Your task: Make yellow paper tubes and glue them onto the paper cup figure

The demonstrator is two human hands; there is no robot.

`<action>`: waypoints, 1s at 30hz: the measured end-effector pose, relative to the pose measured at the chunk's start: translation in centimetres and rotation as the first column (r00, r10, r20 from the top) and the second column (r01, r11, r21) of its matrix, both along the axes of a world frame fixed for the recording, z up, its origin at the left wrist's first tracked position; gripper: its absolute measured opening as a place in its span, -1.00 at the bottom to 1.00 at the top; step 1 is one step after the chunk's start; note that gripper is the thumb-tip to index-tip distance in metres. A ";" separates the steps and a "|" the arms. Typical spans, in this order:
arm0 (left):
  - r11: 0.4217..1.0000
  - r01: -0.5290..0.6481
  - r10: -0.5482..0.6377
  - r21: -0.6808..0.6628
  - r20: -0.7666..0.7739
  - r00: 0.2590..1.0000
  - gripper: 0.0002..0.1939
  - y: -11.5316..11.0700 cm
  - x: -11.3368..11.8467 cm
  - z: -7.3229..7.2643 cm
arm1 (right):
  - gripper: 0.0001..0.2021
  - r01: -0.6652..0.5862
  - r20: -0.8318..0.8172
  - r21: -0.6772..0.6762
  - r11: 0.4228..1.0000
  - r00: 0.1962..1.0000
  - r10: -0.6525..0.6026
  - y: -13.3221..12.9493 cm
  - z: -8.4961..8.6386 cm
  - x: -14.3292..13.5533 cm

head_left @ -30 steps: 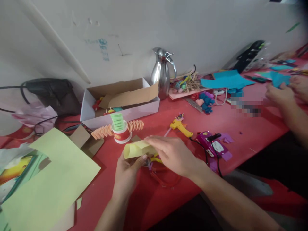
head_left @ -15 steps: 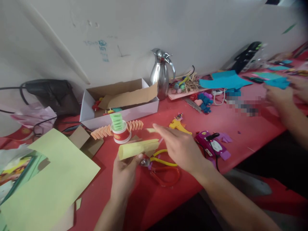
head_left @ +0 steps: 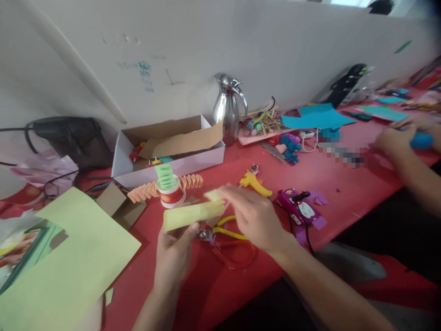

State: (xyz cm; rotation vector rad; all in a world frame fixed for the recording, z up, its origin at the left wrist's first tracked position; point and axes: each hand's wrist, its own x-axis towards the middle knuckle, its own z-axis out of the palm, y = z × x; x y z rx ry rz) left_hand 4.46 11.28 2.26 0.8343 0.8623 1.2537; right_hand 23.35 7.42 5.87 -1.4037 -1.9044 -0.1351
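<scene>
My left hand [head_left: 174,255] is closed round a rolled yellow paper tube [head_left: 193,215], thumb along its lower side. A small yellow paper piece [head_left: 214,195] is pinched at the fingertips of my right hand [head_left: 260,218], just above the tube's right end; whether it touches the tube I cannot tell. Beneath, wire cutters with yellow grips [head_left: 231,233] and a red-handled tool [head_left: 237,257] lie on the red table. Behind the tube stands a red-and-white paper cup [head_left: 172,198] with folded orange strips at its sides and a green folded strip [head_left: 164,177] on top.
A white cardboard box [head_left: 172,168] and a steel jug [head_left: 225,110] stand against the wall. Large yellow-green paper [head_left: 82,248] lies left. To the right are a yellow glue gun [head_left: 255,183] and a purple power strip [head_left: 299,207]. A co-worker's hands [head_left: 396,140] hold something blue.
My right hand has brought the small yellow piece down to the tube's right end. The view has shifted slightly. The co-worker's hands have moved down, holding a blue lump.
</scene>
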 end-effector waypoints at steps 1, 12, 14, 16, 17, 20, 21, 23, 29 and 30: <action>1.000 0.001 -0.001 0.001 0.005 1.000 -0.47 0.0 0.0 0.0 | -0.52 -0.056 -0.005 -0.044 0.997 0.998 0.056 -0.2 -0.2 -0.3; 0.997 0.066 -0.064 0.029 -0.073 0.995 -0.59 0.0 0.0 -0.6 | -0.48 -0.084 -0.072 -0.085 0.993 0.994 0.077 0.6 1.2 -2.5; 0.996 0.079 -0.076 0.034 -0.098 0.992 -0.60 -0.1 -0.1 -0.7 | -0.52 -0.189 -0.017 -0.100 0.977 0.982 0.188 0.1 1.0 -3.5; 0.996 0.085 -0.081 0.036 -0.091 0.992 -0.56 -0.1 -0.3 -0.7 | -0.57 -0.255 0.004 -0.095 0.962 0.967 0.257 -1.1 1.0 -3.8; 0.996 0.085 -0.081 0.038 -0.083 0.993 -0.53 -0.1 -0.3 -0.7 | -0.58 -0.286 -0.020 -0.109 0.952 0.958 0.285 -1.6 1.2 -3.6; 0.997 0.064 -0.060 0.050 -0.088 0.994 -0.51 -0.1 -0.3 -0.8 | -0.55 -0.249 -0.086 -0.079 0.965 0.966 0.242 -1.9 1.7 -2.5; 0.997 0.054 -0.048 0.057 -0.099 0.994 -0.52 0.0 -0.2 -0.9 | -0.52 -0.194 -0.085 -0.049 0.980 0.978 0.189 -1.5 1.8 -2.2; 0.997 0.047 -0.039 0.064 -0.123 0.992 -0.54 0.0 -0.2 -0.9 | -0.48 -0.118 -0.055 -0.032 0.993 0.992 0.116 -0.6 1.7 -2.3; 0.999 0.037 -0.037 -0.012 -0.028 0.999 -0.57 0.3 -0.1 -0.1 | -0.60 -0.298 -0.020 -0.096 0.950 0.954 0.298 -0.8 1.2 -2.6; 1.000 0.021 -0.021 -0.019 -0.004 1.000 -0.56 0.3 -0.1 0.0 | -0.58 -0.291 -0.048 -0.095 0.952 0.957 0.288 -0.8 1.2 -2.2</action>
